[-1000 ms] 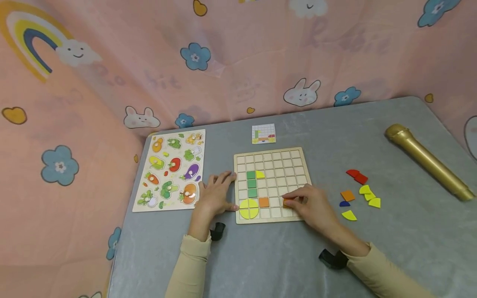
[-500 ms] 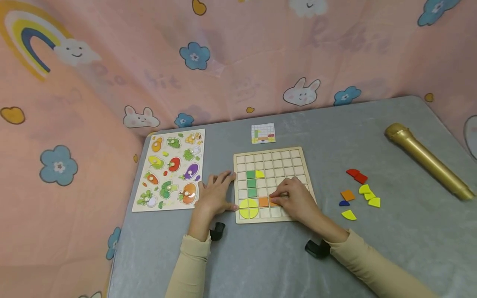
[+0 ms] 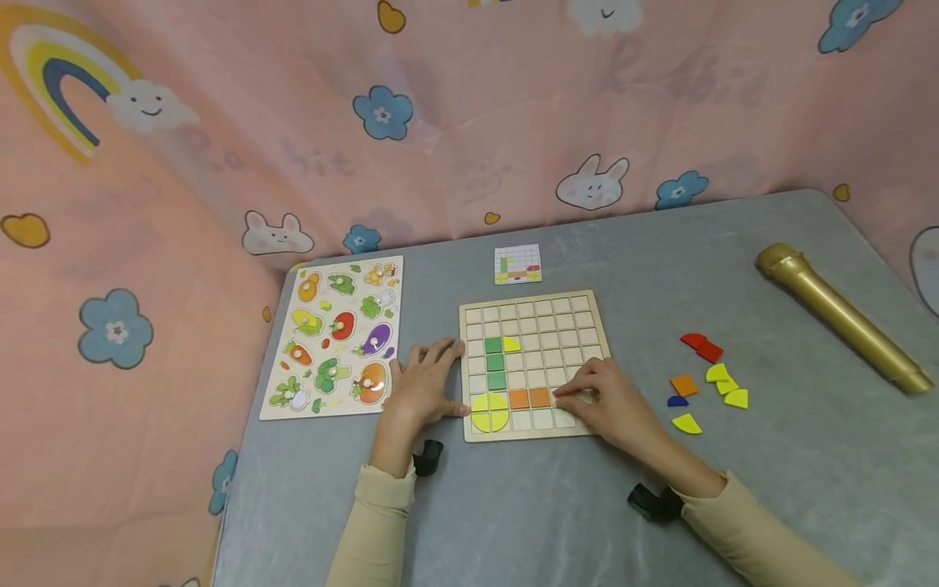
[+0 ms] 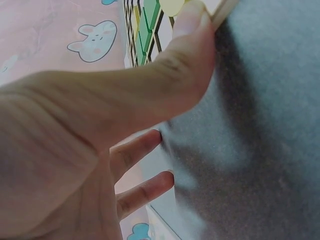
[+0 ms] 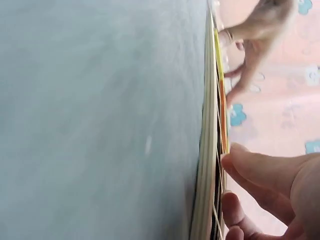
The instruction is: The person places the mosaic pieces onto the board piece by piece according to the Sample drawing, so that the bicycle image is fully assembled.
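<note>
Head view: right hand [image 3: 612,401], narrowly parted at the tips beside two orange squares [image 3: 540,397] in the grid board [image 3: 547,324]; whether it pinches anything cannot be told. A nudge could shift the board, should the spread left hand [image 3: 418,385] slip.

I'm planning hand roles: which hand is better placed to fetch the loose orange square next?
Probably the right hand: it's nearer that orange square, while the left hand touches the left edge of the board.
</note>
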Available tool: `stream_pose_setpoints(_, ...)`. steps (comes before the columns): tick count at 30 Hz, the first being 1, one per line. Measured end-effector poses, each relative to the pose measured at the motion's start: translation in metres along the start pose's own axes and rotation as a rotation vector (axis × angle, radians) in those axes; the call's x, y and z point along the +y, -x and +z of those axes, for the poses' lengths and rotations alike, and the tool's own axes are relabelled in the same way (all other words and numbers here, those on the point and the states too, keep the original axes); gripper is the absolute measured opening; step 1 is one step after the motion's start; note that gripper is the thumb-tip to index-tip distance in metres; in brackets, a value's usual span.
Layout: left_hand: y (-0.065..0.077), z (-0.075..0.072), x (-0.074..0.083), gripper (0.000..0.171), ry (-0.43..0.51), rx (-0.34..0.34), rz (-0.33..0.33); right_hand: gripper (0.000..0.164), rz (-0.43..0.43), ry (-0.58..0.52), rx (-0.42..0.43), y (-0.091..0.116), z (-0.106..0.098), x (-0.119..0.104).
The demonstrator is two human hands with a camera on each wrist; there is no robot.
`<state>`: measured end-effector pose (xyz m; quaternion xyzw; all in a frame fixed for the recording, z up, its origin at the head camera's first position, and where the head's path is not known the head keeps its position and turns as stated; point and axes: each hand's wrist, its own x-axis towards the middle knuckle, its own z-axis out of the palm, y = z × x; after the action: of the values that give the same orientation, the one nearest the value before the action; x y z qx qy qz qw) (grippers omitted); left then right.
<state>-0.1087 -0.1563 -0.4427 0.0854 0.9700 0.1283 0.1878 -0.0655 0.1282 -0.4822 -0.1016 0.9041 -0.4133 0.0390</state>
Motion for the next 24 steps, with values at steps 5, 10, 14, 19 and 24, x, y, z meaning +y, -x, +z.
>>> stream_pose_setpoints(5,0.0,-0.001,0.0,0.101,0.004,-0.002,-0.001,0.009,-0.007,0.039,-0.006,0.017,-0.02,0.011)
stream_pose_setpoints(10,0.0,0.0,0.001,0.101,0.002,-0.008,-0.007,0.017,-0.015,0.09,-0.004,0.029,-0.041,0.023)
stream_pose_setpoints(14,0.0,0.0,0.001,0.101,0.001,-0.011,-0.008,0.024,-0.038,0.149,0.048,0.034,-0.054,0.039)
stream_pose_setpoints(19,0.0,0.0,0.001,0.101,0.001,-0.01,-0.005,0.028,-0.07,0.179,0.125,0.041,-0.068,0.059)
stream_pose_setpoints(24,0.0,0.001,0.0,0.101,0.003,-0.007,-0.003,0.033,-0.033,0.2,0.109,0.045,-0.081,0.071)
